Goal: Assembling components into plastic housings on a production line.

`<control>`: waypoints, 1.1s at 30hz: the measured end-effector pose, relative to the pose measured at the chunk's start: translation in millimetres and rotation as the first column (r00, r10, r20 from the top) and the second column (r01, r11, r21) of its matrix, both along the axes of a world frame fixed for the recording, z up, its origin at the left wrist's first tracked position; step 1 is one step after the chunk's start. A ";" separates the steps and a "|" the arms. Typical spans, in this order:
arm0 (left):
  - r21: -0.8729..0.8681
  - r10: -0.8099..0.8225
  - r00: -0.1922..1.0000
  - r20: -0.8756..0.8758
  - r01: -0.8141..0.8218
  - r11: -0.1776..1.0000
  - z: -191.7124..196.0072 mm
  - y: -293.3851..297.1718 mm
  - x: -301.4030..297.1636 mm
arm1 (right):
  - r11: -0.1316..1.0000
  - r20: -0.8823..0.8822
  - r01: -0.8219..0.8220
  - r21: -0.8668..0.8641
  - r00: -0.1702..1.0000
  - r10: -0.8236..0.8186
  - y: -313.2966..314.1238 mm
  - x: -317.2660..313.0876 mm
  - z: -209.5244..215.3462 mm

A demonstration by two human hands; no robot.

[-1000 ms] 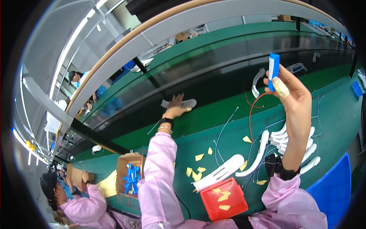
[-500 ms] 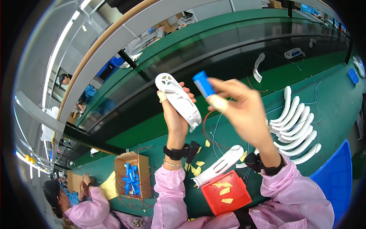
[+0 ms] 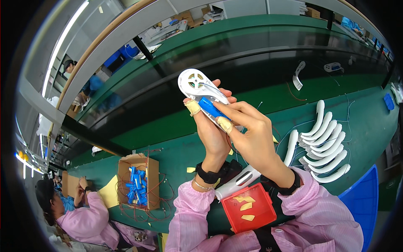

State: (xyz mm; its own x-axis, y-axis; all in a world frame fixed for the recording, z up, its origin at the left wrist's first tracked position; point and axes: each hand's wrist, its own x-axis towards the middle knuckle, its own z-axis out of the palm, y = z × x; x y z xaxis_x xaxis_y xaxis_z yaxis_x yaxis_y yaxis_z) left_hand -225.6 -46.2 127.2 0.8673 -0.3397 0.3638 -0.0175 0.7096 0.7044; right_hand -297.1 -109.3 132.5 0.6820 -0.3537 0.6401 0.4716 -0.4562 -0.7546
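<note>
My left hand [image 3: 211,133] is closed around a white plastic housing [image 3: 184,85], holding it up over the bench. The housing's round end shows a spoked disc with a brass-coloured ring. With thumb and fingers my right hand [image 3: 258,136] grips a blue cylindrical battery [image 3: 210,106], which lies along the hollow of the housing. How far it sits in is partly hidden by my fingers. A red wire hangs below my hands. Pale tape wraps both thumbs. Under my wrists another white housing [image 3: 231,187] with a long slot lies beside a red tray [image 3: 268,206] with yellow pieces.
Several curved white shells [image 3: 329,157] lie in a row at right, with thin wires. A cardboard box [image 3: 154,185] of blue batteries stands at left, red leads spilling out. A blue bin [image 3: 365,201] is at lower right. A co-worker [image 3: 90,218] sits at left; a dark conveyor runs behind.
My right hand has brought the battery left and down into the housing in my left hand. The housing has turned so its spoked end faces up more, and my hands now meet.
</note>
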 end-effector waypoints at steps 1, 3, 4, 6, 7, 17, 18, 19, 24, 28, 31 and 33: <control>0.008 0.025 1.000 0.019 -0.025 1.000 0.5 0.3 -0.7 | 0.999 0.040 0.029 -0.044 0.999 -0.027 1.7 0.6 -2.0; 0.014 0.051 0.998 0.037 -0.051 0.999 1.1 1.9 -1.9 | 0.994 0.079 0.057 -0.088 0.996 -0.050 4.5 1.4 -3.4; 0.037 0.052 0.998 0.038 -0.054 0.998 1.3 3.5 -2.5 | 0.970 0.104 0.119 -0.212 0.990 -0.099 5.6 1.7 -3.7; 0.061 0.058 0.998 0.038 -0.060 0.996 2.7 7.1 -3.5 | 0.927 0.133 0.177 -0.330 0.981 -0.140 7.0 1.3 -3.6; 0.119 0.057 0.997 0.047 -0.062 0.991 3.7 8.8 -4.1 | 0.903 0.094 0.171 -0.395 0.985 -0.145 6.9 0.5 -2.3; 0.394 -0.036 0.995 0.090 -0.002 0.919 -18.1 22.5 49.5 | 0.998 -0.140 0.055 -0.016 0.989 -0.057 -68.8 -13.2 11.9; 0.375 -0.023 0.999 0.044 0.005 0.927 -32.0 27.9 81.2 | 0.996 -0.111 0.089 0.020 0.990 -0.086 -78.4 -19.0 19.8; 0.295 0.073 0.989 -0.125 -0.033 0.955 -45.6 26.6 112.8 | 0.991 -0.096 0.128 0.045 0.988 -0.123 -89.5 -21.3 19.7; -0.037 0.143 0.769 -0.623 -0.211 0.977 -121.1 72.4 273.5 | 0.980 0.079 0.159 0.118 0.983 -0.168 -114.5 -36.6 35.8; 0.404 0.057 0.875 -0.480 0.163 0.900 -109.2 44.5 197.4 | 0.967 0.010 0.243 0.081 0.970 -0.244 -129.3 -48.6 30.5; 0.470 -0.181 0.958 -0.221 0.268 0.841 -70.1 76.1 136.5 | 0.950 -0.034 0.311 0.031 0.950 -0.310 -132.4 -55.3 35.5; 0.683 -0.251 0.967 0.037 0.159 0.713 -17.5 119.1 82.2 | 0.932 -0.023 0.358 -0.060 0.933 -0.360 -134.0 -51.1 30.9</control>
